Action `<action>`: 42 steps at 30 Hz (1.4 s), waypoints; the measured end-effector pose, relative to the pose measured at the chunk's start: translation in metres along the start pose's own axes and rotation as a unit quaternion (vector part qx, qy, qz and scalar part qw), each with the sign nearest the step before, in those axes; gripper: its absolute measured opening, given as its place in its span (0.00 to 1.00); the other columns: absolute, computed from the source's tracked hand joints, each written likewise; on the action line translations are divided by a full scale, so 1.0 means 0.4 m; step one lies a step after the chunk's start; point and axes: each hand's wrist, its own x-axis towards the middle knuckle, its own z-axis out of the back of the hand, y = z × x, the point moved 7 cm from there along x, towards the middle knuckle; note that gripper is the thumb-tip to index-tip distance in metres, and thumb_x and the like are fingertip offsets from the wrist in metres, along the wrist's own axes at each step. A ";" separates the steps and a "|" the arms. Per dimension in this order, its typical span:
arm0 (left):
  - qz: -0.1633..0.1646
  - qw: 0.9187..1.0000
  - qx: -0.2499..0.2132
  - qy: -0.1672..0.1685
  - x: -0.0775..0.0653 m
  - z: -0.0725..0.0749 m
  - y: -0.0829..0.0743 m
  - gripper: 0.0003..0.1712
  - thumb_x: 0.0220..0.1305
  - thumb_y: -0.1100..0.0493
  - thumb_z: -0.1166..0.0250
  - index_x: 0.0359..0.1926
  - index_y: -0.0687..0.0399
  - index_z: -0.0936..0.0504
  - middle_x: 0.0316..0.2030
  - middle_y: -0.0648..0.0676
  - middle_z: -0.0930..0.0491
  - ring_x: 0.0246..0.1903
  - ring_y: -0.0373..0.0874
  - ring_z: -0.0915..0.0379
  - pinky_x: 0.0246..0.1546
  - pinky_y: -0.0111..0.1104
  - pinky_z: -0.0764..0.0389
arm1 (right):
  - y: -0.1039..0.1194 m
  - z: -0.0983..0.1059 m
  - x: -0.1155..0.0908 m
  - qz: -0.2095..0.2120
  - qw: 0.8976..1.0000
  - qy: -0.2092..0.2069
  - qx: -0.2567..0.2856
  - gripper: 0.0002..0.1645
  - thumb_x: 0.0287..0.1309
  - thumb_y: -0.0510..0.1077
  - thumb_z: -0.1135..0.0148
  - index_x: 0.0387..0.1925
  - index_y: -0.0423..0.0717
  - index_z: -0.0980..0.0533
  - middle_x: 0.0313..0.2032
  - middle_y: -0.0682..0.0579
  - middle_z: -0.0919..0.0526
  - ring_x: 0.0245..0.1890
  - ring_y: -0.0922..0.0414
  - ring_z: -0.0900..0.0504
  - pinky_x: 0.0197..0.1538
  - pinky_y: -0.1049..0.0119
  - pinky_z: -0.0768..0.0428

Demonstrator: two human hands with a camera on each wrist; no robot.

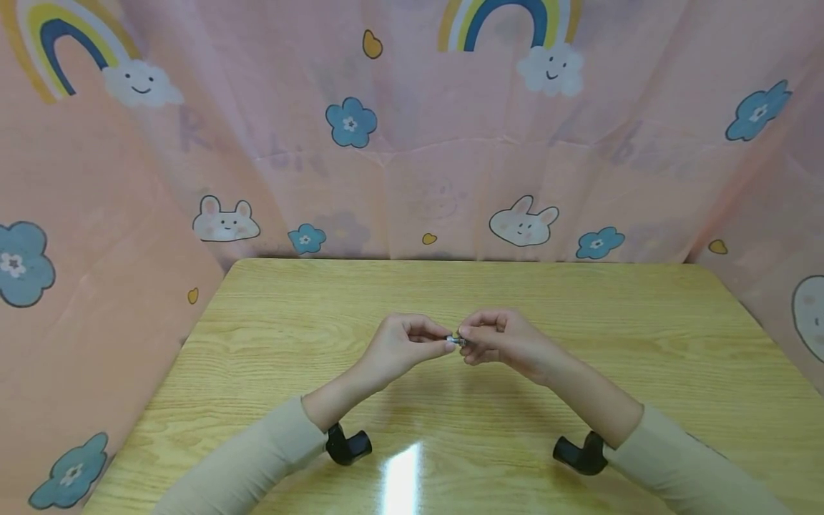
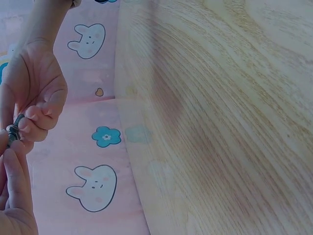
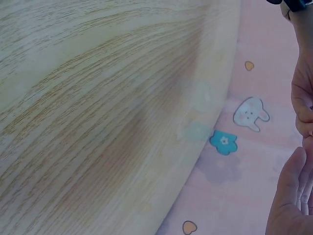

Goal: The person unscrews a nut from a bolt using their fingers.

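Observation:
A small metal bolt [image 1: 455, 340] is held between the two hands above the middle of the table. My left hand [image 1: 402, 345] pinches its left end with thumb and fingers. From the other side, the fingertips of my right hand [image 1: 505, 340] grip the bolt's right end. In the left wrist view the bolt [image 2: 14, 131] shows a threaded shank with ring-like metal parts around it, partly covered by fingertips. The right wrist view has both hands at its right edge, where fingers hide the bolt.
Below the hands lies a wood-grain table [image 1: 290, 315], with a bright reflection near its front. A pink curtain [image 1: 412, 193] printed with rabbits, flowers and rainbows surrounds the back and sides. Black wrist cameras [image 1: 348, 445] protrude inward from both sleeves.

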 end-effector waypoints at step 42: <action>0.004 1.000 -0.001 -0.001 0.003 0.001 0.001 0.11 0.57 0.61 0.33 0.40 0.63 0.16 0.35 0.56 0.17 0.35 0.46 0.19 0.38 0.34 0.19 | 0.006 -0.001 0.000 -0.003 1.000 -0.007 -0.009 0.09 0.64 0.43 0.44 0.38 0.40 0.24 0.30 0.51 0.18 0.31 0.58 0.18 0.42 0.63 0.19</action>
